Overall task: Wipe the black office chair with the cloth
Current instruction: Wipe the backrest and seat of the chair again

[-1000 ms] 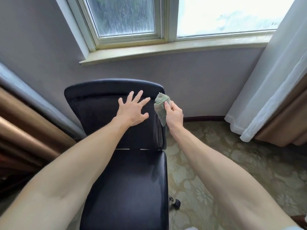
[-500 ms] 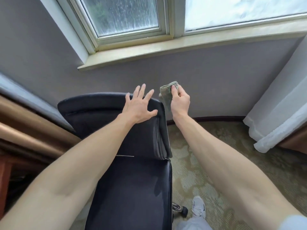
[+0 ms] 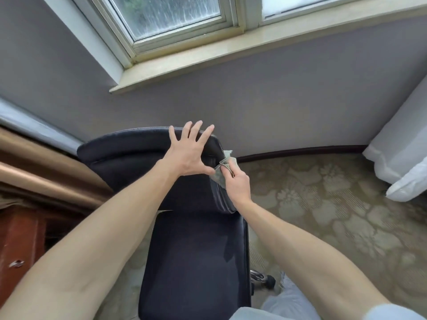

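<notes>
The black office chair (image 3: 196,250) stands below me, its backrest toward the grey wall and its seat toward me. My left hand (image 3: 188,153) lies flat with fingers spread on the top right of the backrest. My right hand (image 3: 236,183) is closed on a small grey-green cloth (image 3: 220,174), pressed against the backrest's right edge just beside my left thumb. Part of the cloth is bunched under my fingers.
A grey wall with a window sill (image 3: 254,46) is behind the chair. White curtain (image 3: 402,162) hangs at the right, brown curtain (image 3: 41,176) and a wooden cabinet (image 3: 18,250) at the left. Patterned carpet (image 3: 323,204) spreads to the right; a chair castor (image 3: 269,281) shows by my leg.
My right hand has brought the cloth down from beside the backrest's top corner onto its right edge. My left hand has slid up to the backrest's top. My view has tilted.
</notes>
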Motion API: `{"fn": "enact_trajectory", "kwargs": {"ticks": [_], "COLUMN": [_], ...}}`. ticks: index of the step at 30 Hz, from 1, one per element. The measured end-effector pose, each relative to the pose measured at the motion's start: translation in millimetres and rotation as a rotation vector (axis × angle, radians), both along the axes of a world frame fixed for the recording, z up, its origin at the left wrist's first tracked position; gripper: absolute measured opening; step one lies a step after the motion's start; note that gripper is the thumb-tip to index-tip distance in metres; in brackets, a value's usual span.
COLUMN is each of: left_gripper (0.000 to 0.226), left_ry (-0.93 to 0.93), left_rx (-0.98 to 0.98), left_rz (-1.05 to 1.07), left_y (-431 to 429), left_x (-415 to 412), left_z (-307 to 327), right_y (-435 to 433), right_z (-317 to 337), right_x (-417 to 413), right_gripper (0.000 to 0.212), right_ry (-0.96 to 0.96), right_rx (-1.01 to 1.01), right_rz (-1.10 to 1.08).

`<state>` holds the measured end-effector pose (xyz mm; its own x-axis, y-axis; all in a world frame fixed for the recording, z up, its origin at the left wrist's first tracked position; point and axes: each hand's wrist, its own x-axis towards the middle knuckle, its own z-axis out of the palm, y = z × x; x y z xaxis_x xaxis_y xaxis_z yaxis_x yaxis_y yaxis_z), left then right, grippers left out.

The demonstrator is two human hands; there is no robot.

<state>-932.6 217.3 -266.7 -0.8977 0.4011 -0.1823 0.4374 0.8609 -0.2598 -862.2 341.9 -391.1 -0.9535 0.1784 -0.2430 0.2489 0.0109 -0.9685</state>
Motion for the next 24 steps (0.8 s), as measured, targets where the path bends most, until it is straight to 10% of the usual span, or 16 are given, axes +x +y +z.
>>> {"fn": "enact_trajectory", "kwargs": {"ticks": [24], "left_gripper": [0.051], "left_ry": [0.394], "left_rx": [0.333], "left_rz": [0.010], "left_y": [17.2], "left_x": [4.1], "left_z": [-30.0], "right_y": [-26.0], "right_z": [-28.1], "right_x": [-7.5], "right_gripper": [0.058], "right_ry": [0.201], "right_rx": [0.041], "right_rz": [-0.056]}}
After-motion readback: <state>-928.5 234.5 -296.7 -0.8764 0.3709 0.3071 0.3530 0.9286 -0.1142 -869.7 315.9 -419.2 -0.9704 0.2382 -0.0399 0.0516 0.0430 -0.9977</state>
